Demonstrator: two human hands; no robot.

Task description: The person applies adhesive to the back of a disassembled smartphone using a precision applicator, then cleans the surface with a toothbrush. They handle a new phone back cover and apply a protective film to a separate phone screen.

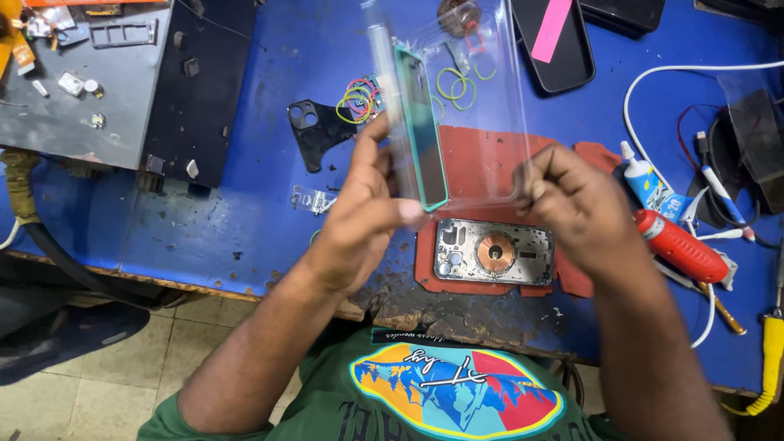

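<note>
My left hand (359, 216) grips a teal-edged phone back panel (425, 131), held upright on its edge above the blue workbench (245, 204). A clear plastic sleeve (482, 98) wraps around the panel. My right hand (572, 200) pinches the sleeve's lower right corner. Just below both hands, an opened phone frame with a copper coil (494, 251) lies on a red mat (490, 163).
A black camera-cutout piece (317, 129) and coloured rubber bands (359, 100) lie behind my left hand. To the right are a glue tube (649, 184), a red cylinder tool (682, 247), a white cable (653, 77) and a yellow-handled tool (772, 351). A dark phone with pink sticker (555, 37) is at the back.
</note>
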